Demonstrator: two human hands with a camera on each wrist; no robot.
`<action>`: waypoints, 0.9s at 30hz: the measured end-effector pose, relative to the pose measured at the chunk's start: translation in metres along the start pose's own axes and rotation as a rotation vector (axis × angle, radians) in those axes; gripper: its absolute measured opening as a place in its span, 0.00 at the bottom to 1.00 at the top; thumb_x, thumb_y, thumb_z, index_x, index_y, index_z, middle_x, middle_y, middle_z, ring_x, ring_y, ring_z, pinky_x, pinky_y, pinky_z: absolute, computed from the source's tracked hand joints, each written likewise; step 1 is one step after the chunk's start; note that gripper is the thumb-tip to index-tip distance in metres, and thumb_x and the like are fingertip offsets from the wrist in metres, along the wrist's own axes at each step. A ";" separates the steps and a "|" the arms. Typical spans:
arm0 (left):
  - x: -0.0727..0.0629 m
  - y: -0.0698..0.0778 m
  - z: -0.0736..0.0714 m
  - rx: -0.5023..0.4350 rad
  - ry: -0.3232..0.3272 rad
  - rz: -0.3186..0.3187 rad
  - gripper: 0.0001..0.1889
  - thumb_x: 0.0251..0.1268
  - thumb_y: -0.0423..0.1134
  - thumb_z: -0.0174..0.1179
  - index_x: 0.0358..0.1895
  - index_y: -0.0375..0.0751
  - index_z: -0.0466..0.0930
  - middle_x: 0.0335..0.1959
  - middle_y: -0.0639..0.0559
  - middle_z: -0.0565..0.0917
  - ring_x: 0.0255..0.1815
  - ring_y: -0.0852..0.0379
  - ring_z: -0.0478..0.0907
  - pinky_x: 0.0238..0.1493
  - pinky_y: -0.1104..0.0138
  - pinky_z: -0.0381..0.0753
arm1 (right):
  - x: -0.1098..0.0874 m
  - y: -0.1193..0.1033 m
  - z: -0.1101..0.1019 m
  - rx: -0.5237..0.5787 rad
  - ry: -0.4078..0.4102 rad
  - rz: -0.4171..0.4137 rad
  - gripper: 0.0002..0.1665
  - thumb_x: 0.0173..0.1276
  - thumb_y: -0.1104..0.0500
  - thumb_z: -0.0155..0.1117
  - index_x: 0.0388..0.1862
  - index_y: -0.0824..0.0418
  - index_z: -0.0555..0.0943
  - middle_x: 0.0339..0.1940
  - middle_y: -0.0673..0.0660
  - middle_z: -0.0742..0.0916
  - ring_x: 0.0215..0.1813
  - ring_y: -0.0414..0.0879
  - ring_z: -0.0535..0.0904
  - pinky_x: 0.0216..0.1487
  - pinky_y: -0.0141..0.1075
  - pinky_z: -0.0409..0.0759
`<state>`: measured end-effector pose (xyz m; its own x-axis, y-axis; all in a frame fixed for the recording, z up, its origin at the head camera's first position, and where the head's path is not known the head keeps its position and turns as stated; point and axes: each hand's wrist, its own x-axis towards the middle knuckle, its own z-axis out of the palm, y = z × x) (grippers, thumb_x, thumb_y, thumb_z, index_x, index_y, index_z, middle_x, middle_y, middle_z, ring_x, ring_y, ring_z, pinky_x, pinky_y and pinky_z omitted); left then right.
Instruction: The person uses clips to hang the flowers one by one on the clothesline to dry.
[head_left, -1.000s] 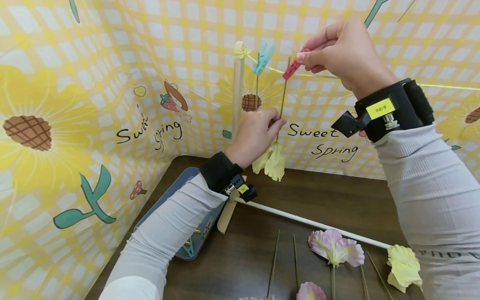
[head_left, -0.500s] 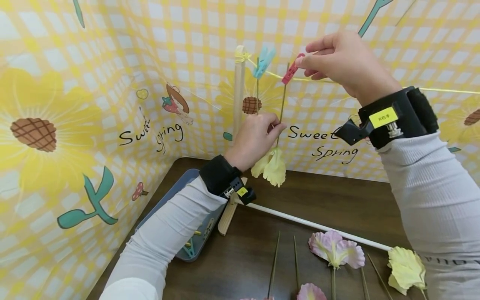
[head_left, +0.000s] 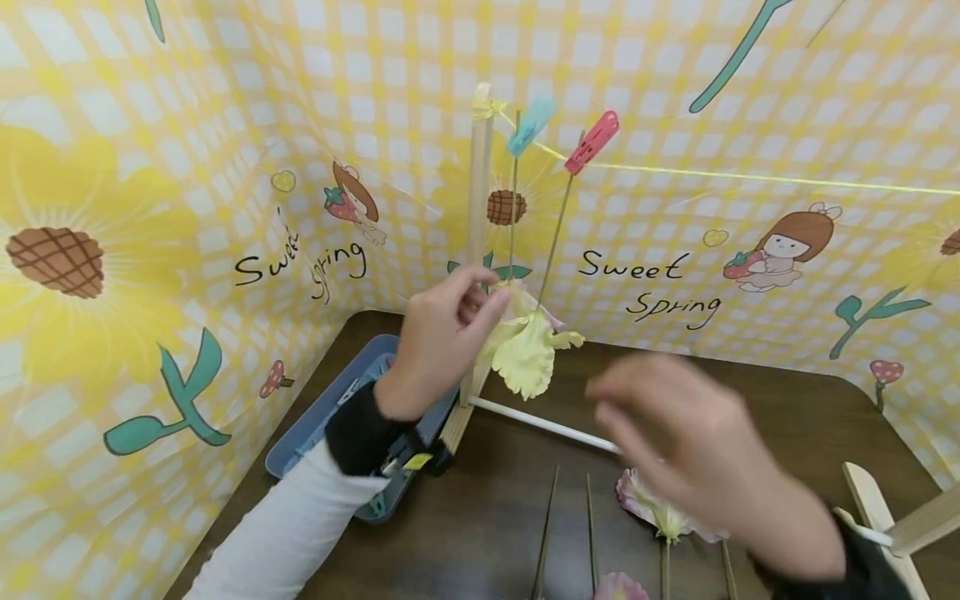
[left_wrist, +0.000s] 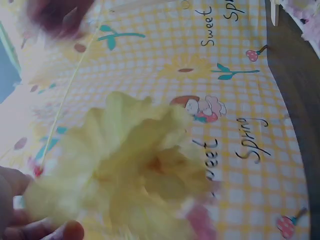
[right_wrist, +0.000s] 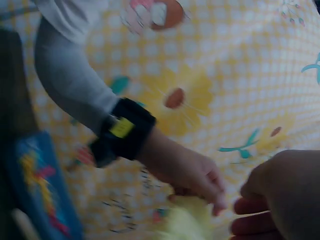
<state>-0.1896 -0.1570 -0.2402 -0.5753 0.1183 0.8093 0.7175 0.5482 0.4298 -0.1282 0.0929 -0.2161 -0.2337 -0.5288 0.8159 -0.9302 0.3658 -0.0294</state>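
A red clothespin [head_left: 592, 142] clips the stem of a yellow flower [head_left: 525, 354] to a yellow string [head_left: 750, 176], and the flower hangs head down. Beside it, a blue clothespin [head_left: 531, 127] holds another stem on the string; its pale pink bloom is mostly hidden behind the yellow one. My left hand [head_left: 438, 342] is next to the yellow flower, fingers loosely bent, with nothing seen between them. In the left wrist view the yellow flower [left_wrist: 125, 170] fills the middle. My right hand [head_left: 690, 450], blurred, is lower right above the table, apart from the string and holding nothing visible.
A wooden post [head_left: 480, 183] carries the string's left end. A blue tray [head_left: 300, 442] with clothespins stands at the left. On the table lie several stems and a pink flower [head_left: 663, 517], near a white rod [head_left: 547, 425]. Another wooden stand [head_left: 922, 525] is at the right.
My right hand has let go of the red clothespin and moved down. My left hand has released the stem and moved left and down. The yellow flower now hangs from the clothespin, lower than before.
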 end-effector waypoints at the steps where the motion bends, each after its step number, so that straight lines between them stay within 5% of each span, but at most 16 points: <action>1: -0.017 -0.029 0.001 0.003 0.032 0.001 0.09 0.68 0.36 0.62 0.46 0.37 0.81 0.31 0.50 0.83 0.27 0.61 0.78 0.32 0.69 0.77 | -0.015 -0.008 0.007 0.051 -0.038 -0.014 0.18 0.77 0.50 0.51 0.39 0.60 0.84 0.38 0.50 0.85 0.40 0.44 0.80 0.47 0.30 0.74; 3: -0.038 -0.039 -0.011 0.044 0.039 -0.044 0.07 0.69 0.37 0.61 0.45 0.38 0.81 0.31 0.50 0.83 0.28 0.59 0.78 0.33 0.67 0.77 | -0.044 -0.019 0.021 0.115 -0.096 -0.051 0.15 0.77 0.52 0.52 0.38 0.57 0.83 0.37 0.47 0.84 0.39 0.41 0.79 0.45 0.28 0.74; 5: -0.060 -0.056 -0.020 0.101 -0.027 -0.131 0.06 0.70 0.37 0.60 0.44 0.41 0.82 0.31 0.52 0.82 0.28 0.60 0.76 0.33 0.65 0.75 | -0.071 -0.028 0.035 0.142 -0.134 -0.085 0.14 0.77 0.53 0.51 0.37 0.56 0.83 0.36 0.45 0.83 0.38 0.38 0.77 0.40 0.28 0.74; 7: -0.080 -0.076 -0.026 0.204 -0.161 -0.246 0.04 0.69 0.37 0.60 0.42 0.42 0.82 0.30 0.54 0.81 0.28 0.59 0.75 0.34 0.64 0.74 | -0.093 -0.036 0.047 0.161 -0.147 -0.098 0.12 0.75 0.52 0.56 0.36 0.55 0.82 0.35 0.44 0.82 0.37 0.36 0.76 0.39 0.26 0.72; 8: -0.082 -0.062 -0.035 0.259 -0.252 -0.303 0.04 0.69 0.35 0.60 0.38 0.40 0.83 0.28 0.54 0.80 0.27 0.60 0.74 0.31 0.64 0.73 | -0.102 -0.040 0.053 0.168 -0.150 -0.104 0.10 0.73 0.52 0.58 0.36 0.54 0.82 0.34 0.43 0.82 0.36 0.35 0.75 0.38 0.24 0.71; 11: -0.106 -0.091 -0.039 0.376 -0.485 -0.414 0.03 0.64 0.32 0.63 0.32 0.41 0.83 0.25 0.56 0.79 0.26 0.61 0.73 0.31 0.65 0.73 | -0.119 -0.050 0.065 0.192 -0.140 -0.112 0.05 0.68 0.51 0.65 0.37 0.51 0.82 0.33 0.40 0.80 0.36 0.31 0.72 0.38 0.22 0.67; 15: -0.124 -0.113 -0.032 0.342 -0.694 -0.523 0.10 0.61 0.34 0.67 0.22 0.42 0.80 0.17 0.57 0.74 0.19 0.61 0.68 0.25 0.65 0.69 | -0.125 -0.054 0.070 0.164 -0.111 -0.121 0.04 0.64 0.52 0.67 0.35 0.49 0.82 0.32 0.38 0.79 0.35 0.28 0.71 0.37 0.21 0.64; 19: -0.136 -0.119 -0.026 0.277 -0.780 -0.555 0.14 0.58 0.37 0.70 0.19 0.43 0.76 0.14 0.58 0.70 0.15 0.62 0.64 0.21 0.68 0.65 | -0.129 -0.057 0.072 0.142 -0.119 -0.091 0.04 0.64 0.50 0.67 0.34 0.47 0.81 0.32 0.37 0.78 0.35 0.27 0.71 0.37 0.20 0.63; 27: -0.138 -0.120 -0.014 0.265 -0.796 -0.489 0.11 0.57 0.31 0.66 0.21 0.42 0.76 0.18 0.57 0.72 0.20 0.62 0.67 0.25 0.66 0.68 | -0.138 -0.052 0.071 0.135 -0.145 -0.063 0.04 0.64 0.51 0.66 0.35 0.47 0.81 0.33 0.36 0.78 0.37 0.26 0.70 0.39 0.20 0.64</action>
<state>-0.1905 -0.2509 -0.3982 -0.9539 0.2996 0.0157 0.2724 0.8429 0.4640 -0.0677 0.0923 -0.3683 -0.2028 -0.6555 0.7274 -0.9716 0.2274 -0.0660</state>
